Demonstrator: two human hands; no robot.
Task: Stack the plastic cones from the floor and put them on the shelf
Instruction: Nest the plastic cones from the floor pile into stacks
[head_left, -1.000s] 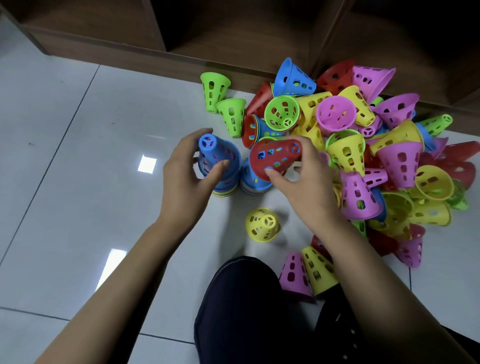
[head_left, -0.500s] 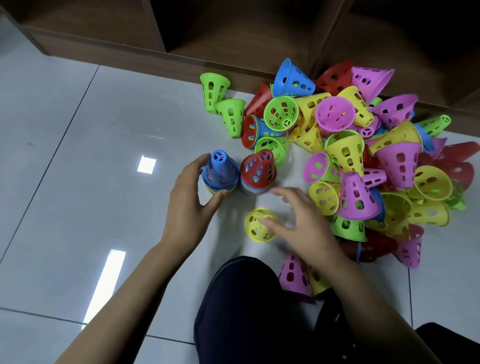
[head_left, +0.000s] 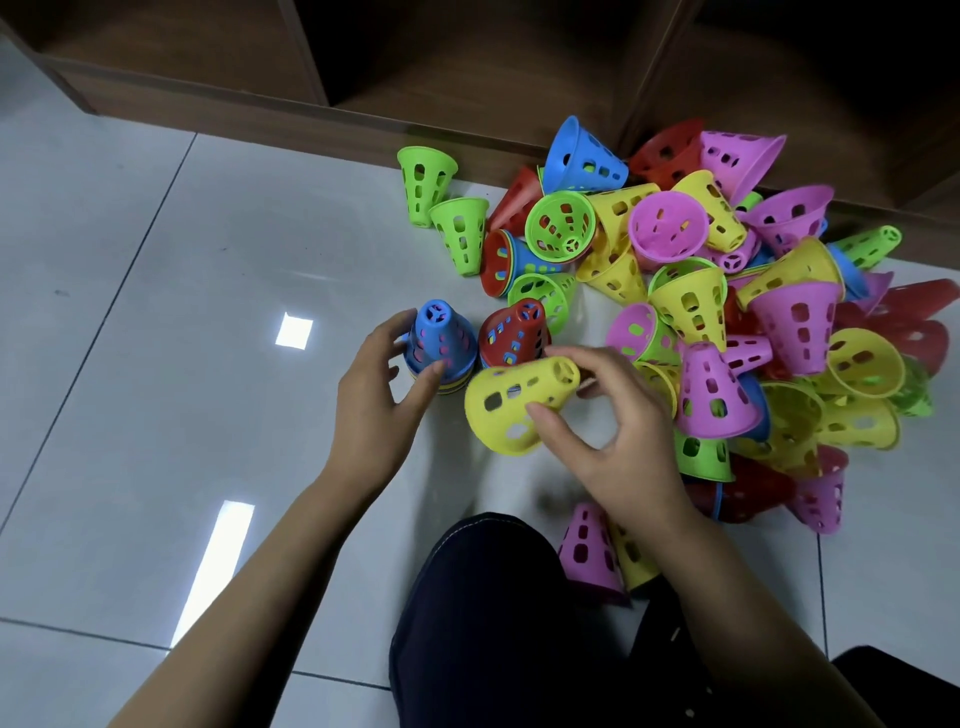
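Right hand (head_left: 613, 441) pinches yellow cone (head_left: 514, 402) at its narrow end, thumb on the wall, cone tipped sideways over the floor (head_left: 156, 364). Left hand (head_left: 374, 410) curls round blue-topped stack (head_left: 441, 338), just left of red-topped stack (head_left: 514, 332). Cones look light, thin, slightly flexy. The holes should give grip, so hold by the wall. Loose pile (head_left: 727, 312) sits right, against the shelf (head_left: 208, 98).

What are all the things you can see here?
yellow cone: one, yellow, sideways in the right hand.
blue-topped stack: one, mixed colours, on the floor.
red-topped stack: one, mixed colours, beside the blue-topped stack.
loose cones: too many to count, green, blue, red, pink, yellow, heaped at right.
shelf: one, brown wood, behind the heap.
floor: white tiles.
knee: one, dark trousers, bottom middle.
left hand: one, grips the blue-topped stack.
right hand: one, pinches the yellow cone.
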